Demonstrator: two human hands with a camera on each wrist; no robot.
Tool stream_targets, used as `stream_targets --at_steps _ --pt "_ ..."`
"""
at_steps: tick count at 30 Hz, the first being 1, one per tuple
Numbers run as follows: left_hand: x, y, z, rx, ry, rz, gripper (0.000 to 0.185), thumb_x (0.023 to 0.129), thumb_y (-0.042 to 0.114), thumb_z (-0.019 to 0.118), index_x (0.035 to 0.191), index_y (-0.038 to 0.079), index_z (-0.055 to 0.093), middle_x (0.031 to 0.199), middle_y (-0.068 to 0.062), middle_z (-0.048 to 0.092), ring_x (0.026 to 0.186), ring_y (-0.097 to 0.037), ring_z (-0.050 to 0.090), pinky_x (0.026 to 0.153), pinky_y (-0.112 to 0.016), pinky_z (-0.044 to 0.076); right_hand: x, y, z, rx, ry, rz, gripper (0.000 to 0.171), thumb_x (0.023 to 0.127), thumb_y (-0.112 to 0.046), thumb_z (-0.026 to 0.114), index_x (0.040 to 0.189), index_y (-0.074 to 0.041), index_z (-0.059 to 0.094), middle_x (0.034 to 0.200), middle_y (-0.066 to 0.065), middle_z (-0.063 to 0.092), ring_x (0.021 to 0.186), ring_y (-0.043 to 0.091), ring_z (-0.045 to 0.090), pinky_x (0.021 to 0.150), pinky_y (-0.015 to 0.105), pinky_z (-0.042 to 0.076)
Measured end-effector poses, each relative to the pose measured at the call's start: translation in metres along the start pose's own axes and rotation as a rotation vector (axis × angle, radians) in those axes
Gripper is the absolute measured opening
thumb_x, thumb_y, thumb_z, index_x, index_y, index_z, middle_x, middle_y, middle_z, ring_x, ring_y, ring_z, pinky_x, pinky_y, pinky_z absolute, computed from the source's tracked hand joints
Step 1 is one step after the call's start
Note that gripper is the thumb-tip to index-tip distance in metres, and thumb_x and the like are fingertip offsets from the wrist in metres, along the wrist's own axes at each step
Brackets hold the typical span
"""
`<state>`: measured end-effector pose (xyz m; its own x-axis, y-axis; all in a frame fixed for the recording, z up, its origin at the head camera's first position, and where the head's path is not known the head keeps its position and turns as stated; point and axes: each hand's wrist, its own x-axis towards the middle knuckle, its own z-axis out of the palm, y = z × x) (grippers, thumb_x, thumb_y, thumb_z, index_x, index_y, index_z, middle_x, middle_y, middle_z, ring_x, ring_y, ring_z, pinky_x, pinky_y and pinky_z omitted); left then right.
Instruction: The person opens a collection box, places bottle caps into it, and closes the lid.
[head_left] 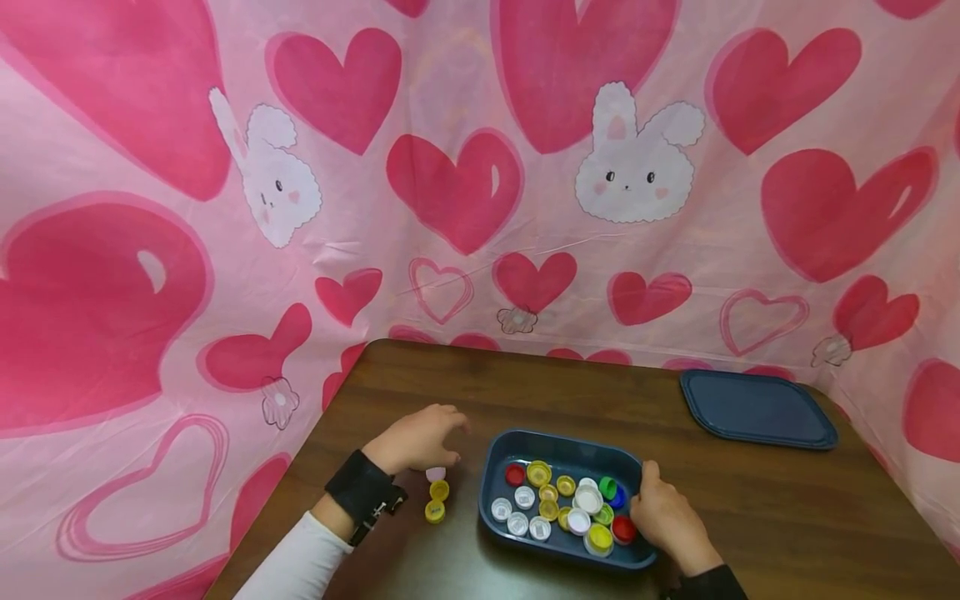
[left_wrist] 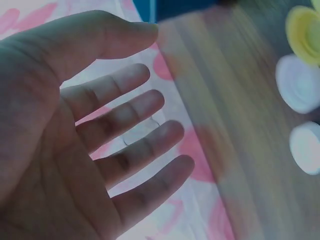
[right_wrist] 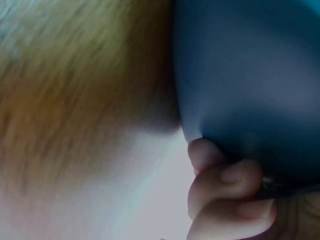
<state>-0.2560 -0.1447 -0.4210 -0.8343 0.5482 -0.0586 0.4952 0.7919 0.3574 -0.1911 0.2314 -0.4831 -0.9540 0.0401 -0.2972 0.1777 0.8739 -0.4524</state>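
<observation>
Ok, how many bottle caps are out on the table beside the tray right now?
3: one white cap just under the left hand, then two yellow caps, one below it and one nearest the wrist. The hand may hide more.

A dark brown wooden table [head_left: 570, 392] with rounded far corners stands against a pink cloth backdrop [head_left: 480, 167] printed with hearts and rabbits. Near the front edge, about the middle, a dark blue tray [head_left: 498, 454] lies on the wood and holds a heap of bottle caps in white, yellow, red, green and blue. Just left of the tray three loose caps lie on the bare wood in a short row: a white cap [head_left: 435, 474] farthest back, then two yellow caps [head_left: 437, 501] close together, nearer the front. At the far right corner a flat dark blue lid [head_left: 756, 408] lies on the table, well apart from the tray.
</observation>
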Motion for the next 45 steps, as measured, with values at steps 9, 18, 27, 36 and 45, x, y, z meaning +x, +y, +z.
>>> stream_targets --at_steps 9,18,27,36,45 --pt "-0.016 -0.025 0.009 -0.012 0.004 -0.14 0.062 0.073 0.015 0.09 0.129 0.007 0.065 0.122 -0.008 0.063 0.112 -0.025 0.054 0.093 -0.045 0.055 -0.001 0.001 0.001 0.011 -0.002 0.006 0.047 0.096 -0.013 0.053 0.131 0.01 0.031 0.088 0.019 0.057 0.069 0.028 0.056 0.059 0.041 0.048" --pt "-0.025 -0.05 0.025 -0.052 -0.001 -0.135 0.056 0.071 0.013 0.089 0.122 0.009 0.066 0.114 -0.005 0.061 0.107 -0.024 0.051 0.091 -0.046 0.053 0.0 0.001 0.0 0.015 -0.015 0.032 0.049 0.096 -0.013 0.052 0.132 0.01 0.03 0.091 0.02 0.058 0.07 0.028 0.056 0.06 0.041 0.05" --pt "-0.021 -0.057 0.033 -0.075 -0.039 -0.162 0.048 0.073 0.01 0.087 0.117 0.011 0.069 0.114 -0.005 0.062 0.106 -0.025 0.052 0.092 -0.048 0.052 0.0 0.004 0.002 0.002 0.001 0.008 0.046 0.095 -0.014 0.053 0.129 0.009 0.032 0.09 0.02 0.058 0.072 0.029 0.057 0.063 0.044 0.049" --pt "-0.017 -0.06 0.038 -0.057 -0.04 -0.177 0.043 0.075 0.01 0.086 0.116 0.011 0.07 0.109 -0.004 0.063 0.102 -0.025 0.054 0.092 -0.05 0.052 0.0 0.002 0.001 0.009 -0.001 0.02 0.047 0.095 -0.013 0.053 0.13 0.009 0.032 0.089 0.019 0.058 0.07 0.029 0.056 0.061 0.043 0.049" --pt "-0.013 -0.058 0.04 0.013 0.055 -0.11 0.011 0.078 -0.003 0.072 0.086 0.005 0.071 0.084 -0.003 0.056 0.08 -0.02 0.053 0.076 -0.041 0.051 0.001 -0.001 -0.001 0.006 0.005 0.027 0.048 0.095 -0.013 0.054 0.131 0.008 0.032 0.089 0.019 0.057 0.07 0.029 0.057 0.061 0.043 0.05"
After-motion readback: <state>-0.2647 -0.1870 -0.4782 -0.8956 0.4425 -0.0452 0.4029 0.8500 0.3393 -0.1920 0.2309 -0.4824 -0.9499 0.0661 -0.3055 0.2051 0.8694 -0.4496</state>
